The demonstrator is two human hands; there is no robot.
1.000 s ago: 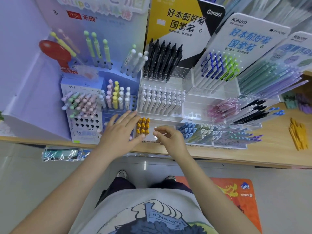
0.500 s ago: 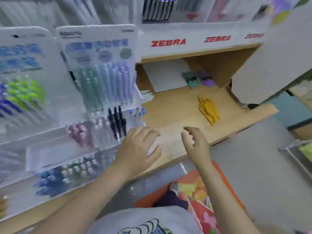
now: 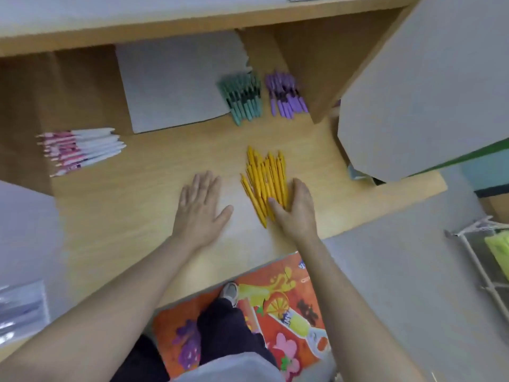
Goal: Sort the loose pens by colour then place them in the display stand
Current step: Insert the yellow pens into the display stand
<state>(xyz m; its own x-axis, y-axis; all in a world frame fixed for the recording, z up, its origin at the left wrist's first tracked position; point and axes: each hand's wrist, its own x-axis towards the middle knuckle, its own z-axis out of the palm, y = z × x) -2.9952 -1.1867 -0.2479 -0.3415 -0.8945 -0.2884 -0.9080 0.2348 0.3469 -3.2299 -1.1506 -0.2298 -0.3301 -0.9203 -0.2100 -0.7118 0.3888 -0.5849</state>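
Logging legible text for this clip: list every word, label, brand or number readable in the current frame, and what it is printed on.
None can be read.
Floor mat: fruit pictures and a few blue and dark marks near its top edge, too blurred and partly hidden by the right arm.
White-and-pink pens: printed pattern, too small to read.
Yellow pens, green pens, purple pens: no lettering visible.
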